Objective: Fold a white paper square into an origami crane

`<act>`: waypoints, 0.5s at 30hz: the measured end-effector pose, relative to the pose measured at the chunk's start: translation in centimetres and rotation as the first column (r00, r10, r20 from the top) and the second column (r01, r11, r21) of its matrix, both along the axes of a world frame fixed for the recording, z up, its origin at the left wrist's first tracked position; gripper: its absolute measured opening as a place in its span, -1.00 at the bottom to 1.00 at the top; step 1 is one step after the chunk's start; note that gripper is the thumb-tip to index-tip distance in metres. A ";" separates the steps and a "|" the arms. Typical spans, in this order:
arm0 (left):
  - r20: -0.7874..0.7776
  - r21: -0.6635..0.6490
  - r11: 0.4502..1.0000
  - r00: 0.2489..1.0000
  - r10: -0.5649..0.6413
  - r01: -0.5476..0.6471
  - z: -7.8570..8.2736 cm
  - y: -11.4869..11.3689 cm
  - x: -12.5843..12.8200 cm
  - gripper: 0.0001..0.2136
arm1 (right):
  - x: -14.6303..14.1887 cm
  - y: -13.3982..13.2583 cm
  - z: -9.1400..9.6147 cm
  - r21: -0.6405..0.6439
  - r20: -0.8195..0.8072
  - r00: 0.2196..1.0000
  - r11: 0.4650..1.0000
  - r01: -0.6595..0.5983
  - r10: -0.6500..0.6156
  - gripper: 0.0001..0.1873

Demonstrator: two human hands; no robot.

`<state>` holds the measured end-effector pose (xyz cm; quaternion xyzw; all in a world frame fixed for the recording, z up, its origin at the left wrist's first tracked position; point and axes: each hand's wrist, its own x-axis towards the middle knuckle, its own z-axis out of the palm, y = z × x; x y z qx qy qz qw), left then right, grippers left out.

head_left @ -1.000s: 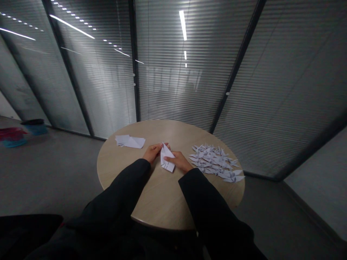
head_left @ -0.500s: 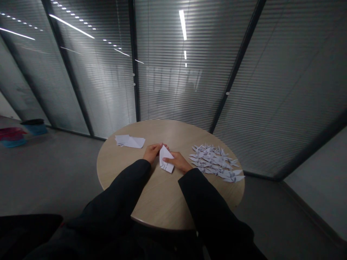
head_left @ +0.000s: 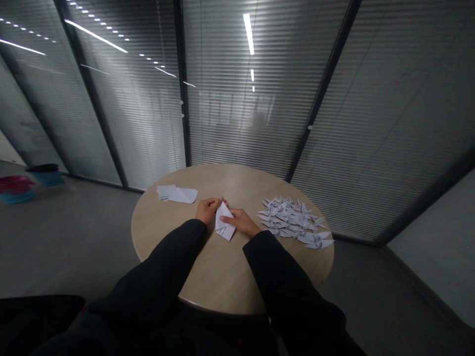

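A folded sheet of white paper (head_left: 224,231), with some dark print near its lower end, is held between my hands above the table. My left hand (head_left: 208,209) pinches its pointed top corner. My right hand (head_left: 243,222) grips the right edge, thumb lying across the front and fingers hidden behind. To the right lies a group of folded paper cranes (head_left: 293,220), apart from my right hand. Farther left, several white paper sheets (head_left: 181,195) overlap on the table.
The round wooden table (head_left: 226,291) stands close to a glass partition with blinds (head_left: 230,128). On the floor at far left are a blue bin with a black liner (head_left: 46,175) and another with a red liner (head_left: 17,189). A dark object (head_left: 37,316) is at lower left.
The folded paper has tilted a little and its lower end has shifted slightly left and down. Both hands keep their hold on it. The view has moved very slightly.
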<state>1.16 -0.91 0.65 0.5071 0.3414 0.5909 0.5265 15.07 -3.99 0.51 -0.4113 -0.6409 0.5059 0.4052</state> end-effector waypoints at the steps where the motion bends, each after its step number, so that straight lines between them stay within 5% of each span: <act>1: -0.024 0.013 1.000 1.000 -0.003 0.003 0.1 -0.2 0.1 -0.61 | -0.2 0.0 -0.1 0.015 -0.024 1.000 1.000 0.018 -0.018 -0.56; 8: -0.058 0.044 0.998 0.997 -0.042 0.044 0.4 -0.6 0.3 -0.57 | -0.4 0.2 -0.2 0.072 -0.100 0.992 0.993 0.090 -0.082 -0.54; 15: 0.081 -0.108 0.981 0.985 -0.151 0.160 0.4 -0.1 -0.2 -0.53 | -0.1 -0.2 0.2 0.022 -0.087 0.995 0.998 0.059 -0.056 -0.55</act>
